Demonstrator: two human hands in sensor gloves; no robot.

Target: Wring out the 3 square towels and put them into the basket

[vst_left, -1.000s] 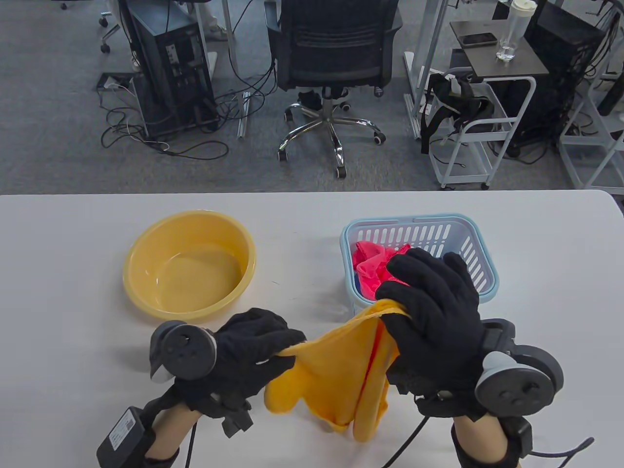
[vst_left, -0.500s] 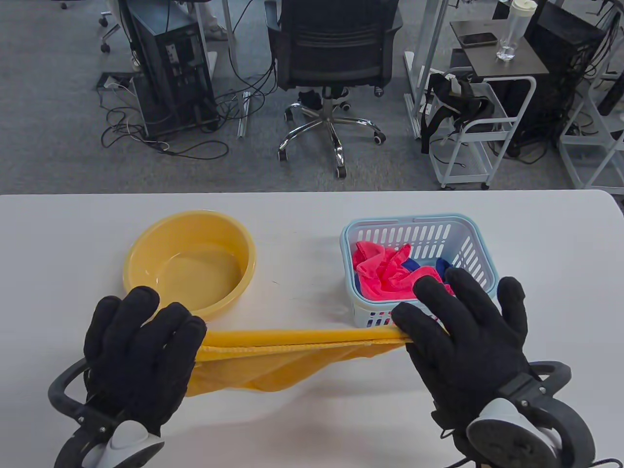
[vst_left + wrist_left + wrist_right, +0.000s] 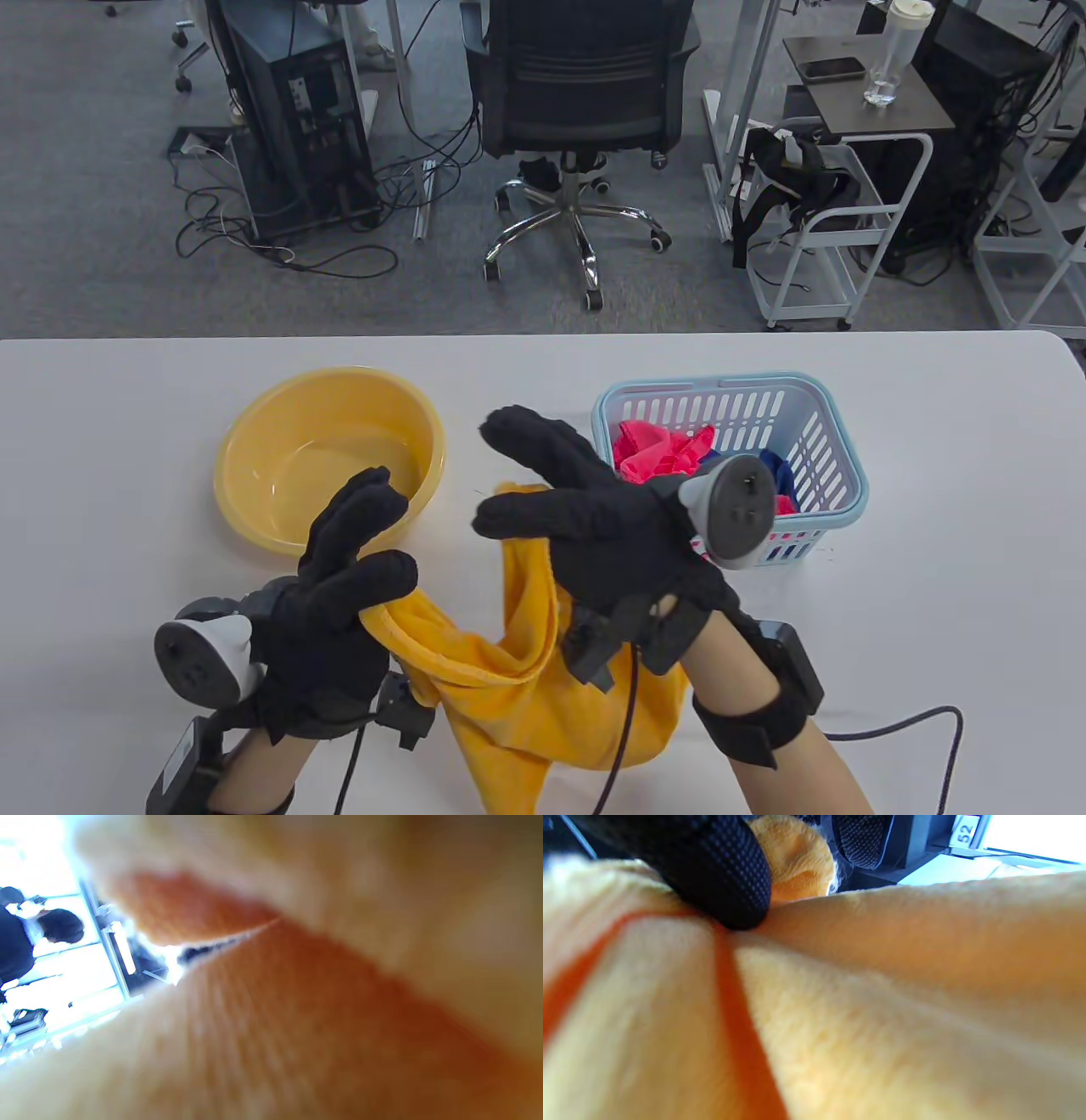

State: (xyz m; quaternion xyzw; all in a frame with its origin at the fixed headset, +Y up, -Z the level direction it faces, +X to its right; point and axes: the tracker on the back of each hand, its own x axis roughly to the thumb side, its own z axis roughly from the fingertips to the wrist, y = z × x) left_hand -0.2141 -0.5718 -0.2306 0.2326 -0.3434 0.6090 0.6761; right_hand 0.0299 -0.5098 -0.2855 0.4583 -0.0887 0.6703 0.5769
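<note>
A yellow towel [image 3: 526,705] hangs slack between both gloved hands over the table's front edge. My left hand [image 3: 373,577] pinches one corner of it, in front of the yellow basin [image 3: 331,458]. My right hand [image 3: 509,509] grips another part of the edge, left of the basket [image 3: 836,463], with its index finger stretched out. A pink towel [image 3: 657,454] and a blue towel [image 3: 776,475] lie in the basket. The left wrist view is filled with blurred yellow towel [image 3: 297,1005]. In the right wrist view a fingertip [image 3: 721,870] presses on the yellow towel [image 3: 882,1005].
The white table [image 3: 933,594] carries the basin at centre left and the basket at centre right. Beyond its far edge stand an office chair [image 3: 581,127], computer towers and a white cart [image 3: 836,229] on the floor.
The towel was stretched taut between hands held far apart. Now the hands have come together, the right swinging left and turning over, and the towel sags loose.
</note>
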